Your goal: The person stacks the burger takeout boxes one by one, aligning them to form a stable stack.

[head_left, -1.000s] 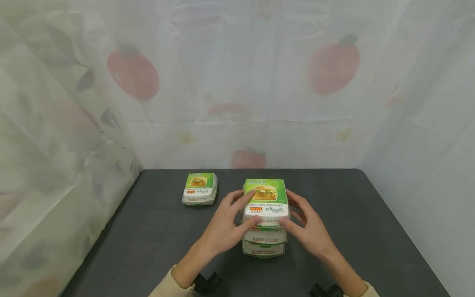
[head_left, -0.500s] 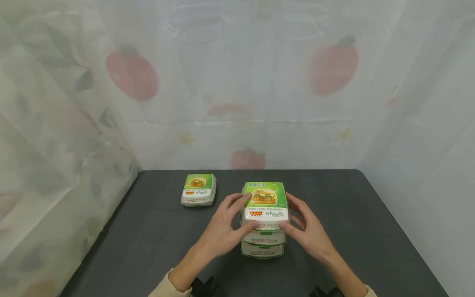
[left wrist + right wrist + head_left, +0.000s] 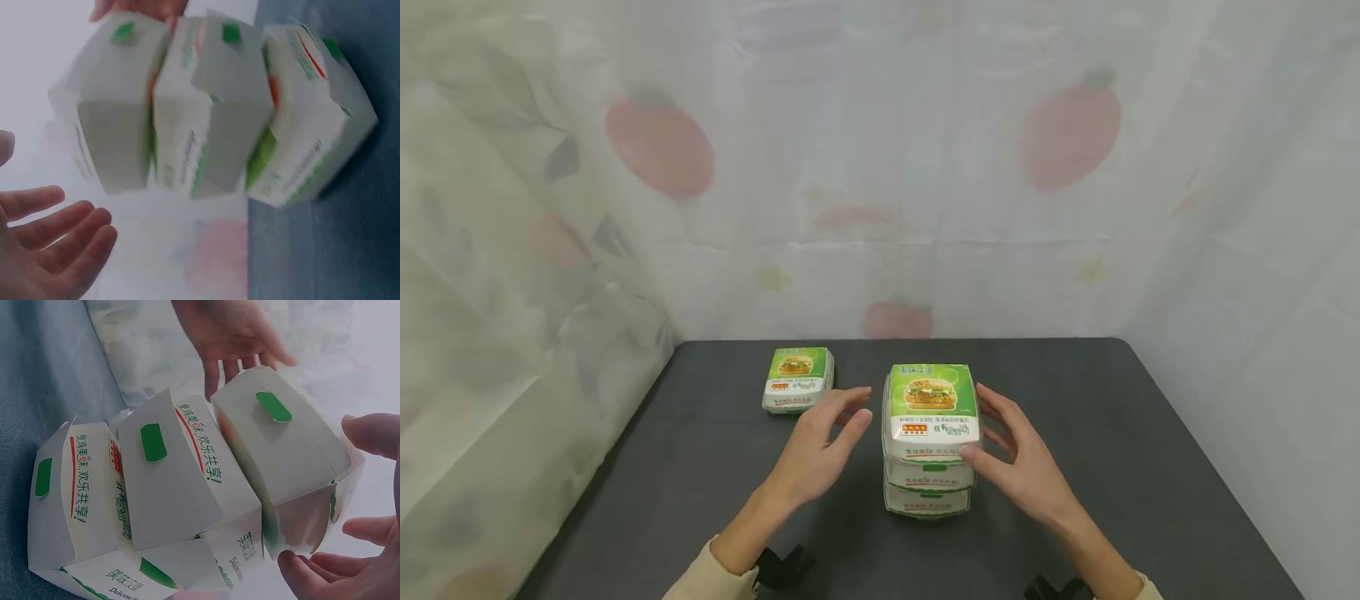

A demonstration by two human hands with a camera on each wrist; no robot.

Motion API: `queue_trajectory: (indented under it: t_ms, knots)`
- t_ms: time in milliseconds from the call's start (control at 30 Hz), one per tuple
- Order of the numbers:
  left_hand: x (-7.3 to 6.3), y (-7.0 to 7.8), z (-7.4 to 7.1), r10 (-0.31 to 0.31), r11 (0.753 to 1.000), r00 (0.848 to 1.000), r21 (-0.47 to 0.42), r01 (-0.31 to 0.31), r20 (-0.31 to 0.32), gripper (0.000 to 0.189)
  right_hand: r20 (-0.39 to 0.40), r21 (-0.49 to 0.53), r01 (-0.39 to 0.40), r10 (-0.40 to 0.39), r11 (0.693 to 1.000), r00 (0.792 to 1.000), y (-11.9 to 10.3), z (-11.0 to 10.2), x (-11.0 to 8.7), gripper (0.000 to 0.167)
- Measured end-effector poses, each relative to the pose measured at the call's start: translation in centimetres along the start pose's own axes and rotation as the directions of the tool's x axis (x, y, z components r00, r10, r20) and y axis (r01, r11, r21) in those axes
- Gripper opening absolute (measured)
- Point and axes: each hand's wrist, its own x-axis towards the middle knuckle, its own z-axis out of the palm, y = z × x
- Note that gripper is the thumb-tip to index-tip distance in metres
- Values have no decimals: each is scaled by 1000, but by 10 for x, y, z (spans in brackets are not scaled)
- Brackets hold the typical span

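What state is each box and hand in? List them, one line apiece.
Top box: closed, stacked on the middle box.
Middle box: closed, above the bottom box.
Bottom box: closed, on the table.
Lone box: closed, standing apart.
Left hand: relaxed, clear of the top box.
Right hand: at the top box's right side; contact unclear.

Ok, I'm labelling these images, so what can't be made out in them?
Lid of the middle burger box, head view: mostly covered by the top burger box.
Box insides, every view: behind the cardboard.
Left hand, left wrist view: partly cut off by the left edge.
Fine print on the separate burger box, head view: too small.
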Motion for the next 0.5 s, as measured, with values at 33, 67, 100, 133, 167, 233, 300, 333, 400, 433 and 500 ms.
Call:
queue_trajectory:
  t_ms: [33,67,100,133,167,233,300,333,400,433,500]
  knots:
    - [0,-3,-1,-1,1000,1000,8,1,-13,34,-2,-5,0,0,1000,1000,0,0,0,74]
    - [1,-7,-3,-6,1000,1000,17,6,-26,33,-2,-11,1,-1,1000,1000,-1,0,1,75]
    - [2,-11,-4,-10,999,999,34,12,-40,32,-1,-13,-1,1,1000,1000,-1,-1,1,75]
    - [2,-15,-6,-12,999,998,50,15,-56,32,-1,-17,-2,2,1000,1000,-1,-1,1,75]
    - [3,-19,-8,-15,998,997,66,20,-72,32,0,-19,-3,3,1000,1000,-1,-1,1,75]
    - [5,-27,-13,-19,994,995,105,29,-101,32,2,-24,-3,4,1000,1000,-1,-1,1,75]
    - [8,-34,-18,-14,987,992,155,33,-125,32,2,-31,-5,5,1000,1000,-1,-1,2,75]
    - [10,-38,-21,-7,982,991,184,32,-135,33,2,-34,-2,2,999,1000,-1,-1,2,75]
    - [13,-46,-26,7,968,988,249,32,-153,34,0,-39,-2,2,999,1000,-1,-1,2,75]
    - [15,-50,-29,16,958,987,285,31,-161,36,-2,-43,-3,3,999,1000,-1,-1,2,75]
    - [17,-59,-34,27,936,985,350,35,-171,39,-6,-47,-5,5,999,1000,-2,-1,2,75]
